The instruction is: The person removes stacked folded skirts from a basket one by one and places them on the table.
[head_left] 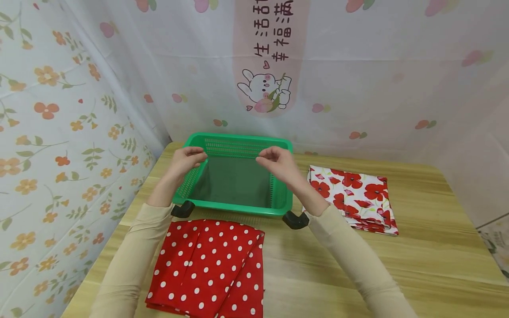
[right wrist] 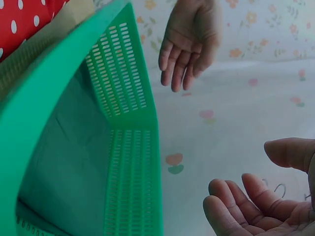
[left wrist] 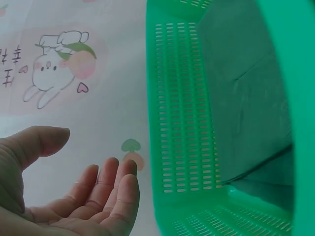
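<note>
A green plastic basket [head_left: 234, 207] stands at the back of the table, with a dark green folded cloth [head_left: 238, 181] lying flat on its bottom. Over the basket's left side hovers my left hand [head_left: 187, 161], its fingers loosely bent and holding nothing. My right hand [head_left: 280, 165] is above the basket's right side, likewise holding nothing. In the left wrist view, a gap shows between the thumb and fingers of the left hand [left wrist: 93, 191]. The right wrist view shows the same for the right hand [right wrist: 261, 196]. Neither hand appears to touch the basket.
In front of the basket lies a folded red cloth with white dots [head_left: 210, 269]. A folded white cloth with red poppies [head_left: 354, 196] is on the wooden table [head_left: 429, 247] to the right. Patterned curtains [head_left: 358, 88] hang behind and at the left.
</note>
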Demonstrator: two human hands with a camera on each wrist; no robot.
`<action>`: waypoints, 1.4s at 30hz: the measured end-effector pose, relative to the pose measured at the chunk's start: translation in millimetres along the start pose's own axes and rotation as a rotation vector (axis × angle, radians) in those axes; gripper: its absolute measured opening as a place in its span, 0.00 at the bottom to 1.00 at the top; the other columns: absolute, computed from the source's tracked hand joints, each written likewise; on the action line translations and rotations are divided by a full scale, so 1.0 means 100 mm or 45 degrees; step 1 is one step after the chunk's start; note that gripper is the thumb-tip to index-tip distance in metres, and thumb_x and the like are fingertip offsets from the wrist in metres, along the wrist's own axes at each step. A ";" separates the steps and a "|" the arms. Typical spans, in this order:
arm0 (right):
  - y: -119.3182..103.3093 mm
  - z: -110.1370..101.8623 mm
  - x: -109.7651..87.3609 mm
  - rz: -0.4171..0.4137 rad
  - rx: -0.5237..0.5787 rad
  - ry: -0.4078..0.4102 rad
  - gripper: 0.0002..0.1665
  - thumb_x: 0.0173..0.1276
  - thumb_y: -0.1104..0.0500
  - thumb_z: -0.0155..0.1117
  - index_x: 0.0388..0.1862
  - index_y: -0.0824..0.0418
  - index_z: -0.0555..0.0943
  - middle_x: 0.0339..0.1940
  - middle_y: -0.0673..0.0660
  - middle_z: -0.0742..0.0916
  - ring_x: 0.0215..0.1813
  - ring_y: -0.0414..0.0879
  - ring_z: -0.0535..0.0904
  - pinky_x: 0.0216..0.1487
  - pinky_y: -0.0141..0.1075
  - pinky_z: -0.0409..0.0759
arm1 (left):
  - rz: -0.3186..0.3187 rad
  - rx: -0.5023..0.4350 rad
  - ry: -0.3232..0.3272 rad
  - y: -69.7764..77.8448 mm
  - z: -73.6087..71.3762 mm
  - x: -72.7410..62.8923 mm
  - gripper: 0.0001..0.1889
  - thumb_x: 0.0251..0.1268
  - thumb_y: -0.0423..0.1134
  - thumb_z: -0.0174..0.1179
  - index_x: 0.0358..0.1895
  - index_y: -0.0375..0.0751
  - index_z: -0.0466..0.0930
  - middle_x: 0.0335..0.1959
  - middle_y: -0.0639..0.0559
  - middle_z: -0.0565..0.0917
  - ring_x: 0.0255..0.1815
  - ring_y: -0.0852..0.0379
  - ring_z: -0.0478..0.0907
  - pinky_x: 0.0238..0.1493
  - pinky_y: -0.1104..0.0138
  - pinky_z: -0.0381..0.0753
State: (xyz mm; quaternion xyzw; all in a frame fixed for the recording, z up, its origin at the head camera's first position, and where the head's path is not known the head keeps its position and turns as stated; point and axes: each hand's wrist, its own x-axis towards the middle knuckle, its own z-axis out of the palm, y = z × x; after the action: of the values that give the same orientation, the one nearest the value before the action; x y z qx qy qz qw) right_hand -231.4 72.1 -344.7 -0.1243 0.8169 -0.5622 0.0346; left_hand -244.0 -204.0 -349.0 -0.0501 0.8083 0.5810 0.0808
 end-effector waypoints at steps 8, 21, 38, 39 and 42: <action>0.06 0.03 0.15 0.078 -0.025 0.047 0.15 0.66 0.59 0.60 0.46 0.67 0.79 0.42 0.60 0.82 0.44 0.51 0.75 0.41 0.36 0.73 | -0.133 -0.043 0.014 -0.02 0.05 0.20 0.26 0.70 0.36 0.50 0.67 0.29 0.60 0.64 0.35 0.67 0.63 0.43 0.67 0.62 0.59 0.67; 0.21 0.08 0.41 0.243 0.124 0.171 0.13 0.65 0.60 0.61 0.44 0.69 0.78 0.35 0.56 0.80 0.35 0.43 0.76 0.38 0.33 0.76 | -0.268 -0.049 0.065 -0.10 0.13 0.45 0.26 0.68 0.36 0.51 0.66 0.29 0.61 0.68 0.37 0.62 0.64 0.42 0.66 0.62 0.57 0.67; 0.46 0.17 0.59 0.513 0.001 0.065 0.24 0.68 0.56 0.58 0.58 0.68 0.70 0.62 0.63 0.73 0.63 0.57 0.67 0.61 0.48 0.68 | -0.391 0.151 0.104 -0.24 0.18 0.67 0.36 0.64 0.37 0.55 0.69 0.25 0.48 0.66 0.33 0.59 0.41 0.48 0.69 0.57 0.55 0.69; 0.48 0.17 0.60 0.530 -0.007 0.055 0.26 0.68 0.56 0.58 0.59 0.69 0.68 0.63 0.63 0.72 0.64 0.57 0.66 0.62 0.48 0.67 | -0.396 0.185 0.103 -0.25 0.18 0.68 0.37 0.63 0.37 0.55 0.69 0.24 0.47 0.66 0.33 0.59 0.40 0.49 0.67 0.56 0.55 0.69; 0.53 0.19 0.63 0.581 -0.009 0.041 0.18 0.67 0.56 0.58 0.47 0.69 0.73 0.46 0.61 0.78 0.48 0.52 0.74 0.58 0.47 0.69 | -0.425 0.255 0.078 -0.26 0.19 0.69 0.39 0.64 0.38 0.54 0.70 0.24 0.43 0.68 0.31 0.57 0.49 0.43 0.70 0.59 0.53 0.67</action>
State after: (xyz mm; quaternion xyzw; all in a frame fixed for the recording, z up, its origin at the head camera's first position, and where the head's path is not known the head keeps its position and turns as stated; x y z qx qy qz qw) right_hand -297.1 58.1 -395.8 0.0727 0.8262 -0.5388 0.1474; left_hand -306.1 -193.0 -391.9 -0.1927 0.8447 0.4744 0.1561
